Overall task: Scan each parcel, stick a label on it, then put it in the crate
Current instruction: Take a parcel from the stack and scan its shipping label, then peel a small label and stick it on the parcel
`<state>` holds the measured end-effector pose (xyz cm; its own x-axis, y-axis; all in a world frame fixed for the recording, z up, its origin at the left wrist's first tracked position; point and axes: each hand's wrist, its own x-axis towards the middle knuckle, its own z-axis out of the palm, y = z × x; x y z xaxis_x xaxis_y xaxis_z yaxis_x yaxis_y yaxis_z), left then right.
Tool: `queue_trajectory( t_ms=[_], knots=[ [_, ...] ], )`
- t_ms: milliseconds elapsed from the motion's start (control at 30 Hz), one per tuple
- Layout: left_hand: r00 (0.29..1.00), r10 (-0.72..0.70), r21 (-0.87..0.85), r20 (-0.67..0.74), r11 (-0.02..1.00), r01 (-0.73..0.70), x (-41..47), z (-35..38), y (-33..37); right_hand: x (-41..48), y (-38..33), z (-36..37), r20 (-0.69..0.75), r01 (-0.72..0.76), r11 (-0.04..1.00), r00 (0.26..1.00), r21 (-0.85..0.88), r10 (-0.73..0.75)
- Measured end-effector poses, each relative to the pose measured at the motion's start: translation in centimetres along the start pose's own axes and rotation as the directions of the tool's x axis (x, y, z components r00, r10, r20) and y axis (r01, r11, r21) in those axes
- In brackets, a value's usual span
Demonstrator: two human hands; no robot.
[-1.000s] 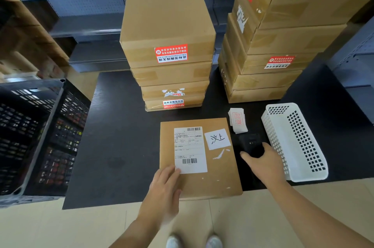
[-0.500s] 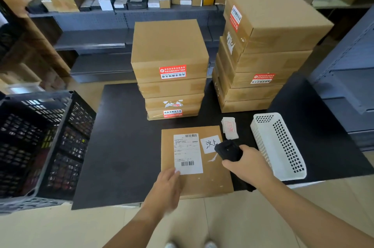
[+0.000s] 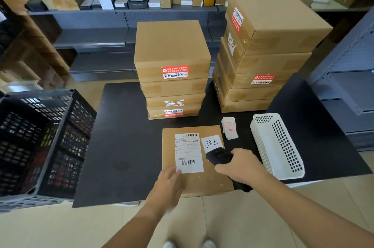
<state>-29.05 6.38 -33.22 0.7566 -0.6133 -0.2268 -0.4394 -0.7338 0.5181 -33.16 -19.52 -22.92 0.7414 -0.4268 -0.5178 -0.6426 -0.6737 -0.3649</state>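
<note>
A flat brown parcel (image 3: 210,181) lies at the near edge of the black table (image 3: 125,146), with a white shipping label (image 3: 188,152) and a small white sticker (image 3: 211,143) on top. My left hand (image 3: 169,187) rests flat on its near left corner. My right hand (image 3: 241,165) grips a black handheld scanner (image 3: 218,155), whose head hangs over the parcel's right side just below the small sticker. A small stack of labels (image 3: 229,127) lies just beyond the parcel. The black crate (image 3: 40,142) stands left of the table.
Two stacks of brown boxes (image 3: 172,69) (image 3: 263,55) stand at the back of the table. A white perforated basket (image 3: 277,144) sits right of the scanner. Grey shelving with small boxes (image 3: 141,2) lines the back wall, and a grey rack (image 3: 348,85) stands at the right.
My right hand picked the scanner up from the table beside the basket and brought it left over the parcel. My left hand stayed on the parcel's near corner.
</note>
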Motion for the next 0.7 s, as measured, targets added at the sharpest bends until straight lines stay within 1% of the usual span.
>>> queue_trajectory(
  t_ms=[433,567,700],
  knots=[
    [1.0,-0.014,-0.021,-0.011,1.0,0.014,0.0,0.0,-0.3,-0.7,0.0,0.2,0.019,-0.025,1.0,1.0,0.005,0.025],
    [1.0,-0.008,-0.042,-0.019,0.999,0.008,0.0,0.5,-0.8,-0.2,1.3,0.7,-0.073,-0.071,0.994,0.994,0.088,0.078],
    [0.999,0.013,-0.057,-0.036,0.998,-0.015,0.1,1.2,-1.4,1.5,4.3,1.7,-0.249,-0.161,0.979,0.95,0.129,0.189]
  ],
)
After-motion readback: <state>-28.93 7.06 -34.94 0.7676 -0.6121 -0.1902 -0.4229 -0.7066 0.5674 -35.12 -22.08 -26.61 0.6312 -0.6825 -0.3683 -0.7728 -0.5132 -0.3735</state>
